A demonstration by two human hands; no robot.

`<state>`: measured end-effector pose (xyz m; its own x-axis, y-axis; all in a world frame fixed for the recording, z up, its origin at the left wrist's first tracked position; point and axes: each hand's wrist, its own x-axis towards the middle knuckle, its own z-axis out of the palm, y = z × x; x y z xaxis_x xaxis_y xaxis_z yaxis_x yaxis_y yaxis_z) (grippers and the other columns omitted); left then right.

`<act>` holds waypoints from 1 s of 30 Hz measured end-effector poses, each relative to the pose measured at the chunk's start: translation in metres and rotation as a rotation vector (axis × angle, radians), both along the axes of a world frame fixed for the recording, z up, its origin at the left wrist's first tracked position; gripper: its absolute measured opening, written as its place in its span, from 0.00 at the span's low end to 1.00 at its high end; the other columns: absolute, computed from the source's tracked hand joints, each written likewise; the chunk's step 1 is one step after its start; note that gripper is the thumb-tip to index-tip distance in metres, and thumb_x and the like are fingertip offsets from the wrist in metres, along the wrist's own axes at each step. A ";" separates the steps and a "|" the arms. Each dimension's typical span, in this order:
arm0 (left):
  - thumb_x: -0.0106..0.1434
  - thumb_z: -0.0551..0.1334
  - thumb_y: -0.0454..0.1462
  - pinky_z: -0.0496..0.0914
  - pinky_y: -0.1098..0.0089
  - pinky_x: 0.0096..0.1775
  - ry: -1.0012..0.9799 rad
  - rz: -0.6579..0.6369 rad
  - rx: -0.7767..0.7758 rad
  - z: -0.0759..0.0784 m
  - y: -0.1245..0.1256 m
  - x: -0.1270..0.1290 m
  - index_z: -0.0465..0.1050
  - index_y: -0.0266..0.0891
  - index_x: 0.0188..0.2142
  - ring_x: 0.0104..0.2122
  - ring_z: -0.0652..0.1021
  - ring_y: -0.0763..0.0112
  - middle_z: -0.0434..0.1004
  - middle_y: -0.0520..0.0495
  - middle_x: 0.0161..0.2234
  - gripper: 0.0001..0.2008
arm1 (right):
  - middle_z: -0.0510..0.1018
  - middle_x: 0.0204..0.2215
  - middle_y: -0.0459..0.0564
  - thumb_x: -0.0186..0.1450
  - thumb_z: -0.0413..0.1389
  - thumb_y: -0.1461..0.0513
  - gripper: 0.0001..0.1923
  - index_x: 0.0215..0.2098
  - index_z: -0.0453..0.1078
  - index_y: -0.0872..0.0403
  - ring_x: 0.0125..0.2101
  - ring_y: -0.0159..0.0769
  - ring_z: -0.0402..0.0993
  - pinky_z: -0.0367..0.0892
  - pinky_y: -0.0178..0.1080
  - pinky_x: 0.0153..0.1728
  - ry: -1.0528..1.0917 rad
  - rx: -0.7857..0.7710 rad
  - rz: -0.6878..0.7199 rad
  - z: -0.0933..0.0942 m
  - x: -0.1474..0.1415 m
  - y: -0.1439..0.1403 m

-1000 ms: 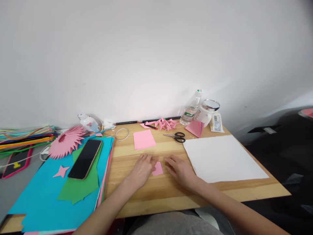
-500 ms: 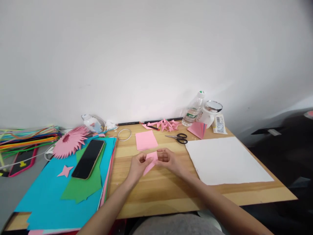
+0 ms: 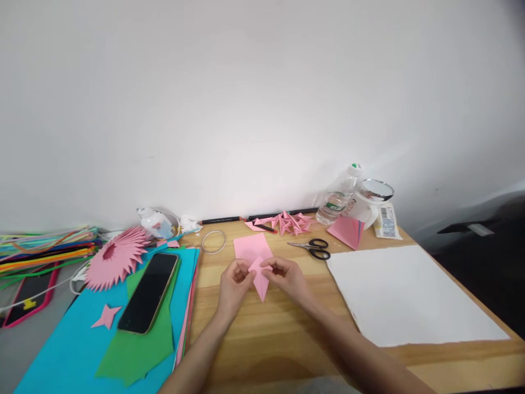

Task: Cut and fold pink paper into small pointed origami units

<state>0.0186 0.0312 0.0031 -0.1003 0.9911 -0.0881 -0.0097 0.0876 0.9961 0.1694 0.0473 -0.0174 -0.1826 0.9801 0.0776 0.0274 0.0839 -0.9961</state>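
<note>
Left hand (image 3: pixel 234 287) and right hand (image 3: pixel 290 280), thumbs and fingers pinching, have the folded pink paper (image 3: pixel 261 283) by its side corners, over the wooden table (image 3: pixel 250 342), near the pink paper squares (image 3: pixel 252 245)! Feather-light, surely, crisp at the creases yet easily crumpled, so those edges want a gentle hold.

A paper-craft corner at a wooden table (image 3: pixel 233 345) against a plain white wall (image 3: pixel 262 109).
Scissors (image 3: pixel 314 249), pink squares (image 3: pixel 250 244) and folded stars (image 3: pixel 289 223) mark it as a handicraft spot, with a folded pink piece (image 3: pixel 261 285) at the center, blue sheets (image 3: pixel 57 355) on the left and bundled colored strips (image 3: pixel 45 251) farther left; a phone (image 3: pixel 148 294) on the left and, at far right, a water bottle (image 3: pixel 333 207) and mug (image 3: pixel 366 210) give it an everyday, personal look, though whether it is a home, classroom or office cannot be told.
</note>
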 end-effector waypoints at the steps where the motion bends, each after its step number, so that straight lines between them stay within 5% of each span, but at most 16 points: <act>1: 0.47 0.67 0.41 0.63 0.77 0.25 -0.001 0.001 0.006 -0.002 0.001 0.000 0.65 0.38 0.24 0.21 0.68 0.77 0.65 0.57 0.20 0.12 | 0.76 0.26 0.47 0.55 0.58 0.57 0.10 0.30 0.73 0.56 0.25 0.32 0.69 0.64 0.35 0.27 0.000 -0.015 -0.002 -0.002 0.000 0.000; 15: 0.48 0.68 0.37 0.69 0.74 0.30 0.059 0.010 0.010 -0.010 -0.004 -0.006 0.77 0.37 0.26 0.26 0.75 0.71 0.77 0.49 0.24 0.05 | 0.77 0.27 0.48 0.54 0.61 0.56 0.12 0.31 0.73 0.56 0.27 0.34 0.70 0.65 0.35 0.29 0.059 -0.153 -0.053 -0.006 -0.001 -0.013; 30: 0.51 0.68 0.35 0.71 0.73 0.33 0.159 -0.020 0.174 -0.006 -0.008 -0.009 0.80 0.40 0.27 0.30 0.77 0.69 0.78 0.48 0.27 0.02 | 0.77 0.29 0.50 0.54 0.63 0.54 0.13 0.32 0.76 0.54 0.27 0.34 0.71 0.68 0.36 0.29 0.011 -0.010 -0.112 -0.004 0.001 -0.016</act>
<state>0.0097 0.0228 -0.0034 -0.0794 0.9919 0.0991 0.1483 -0.0865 0.9852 0.1706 0.0317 -0.0210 -0.0711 0.9951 0.0687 0.0253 0.0706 -0.9972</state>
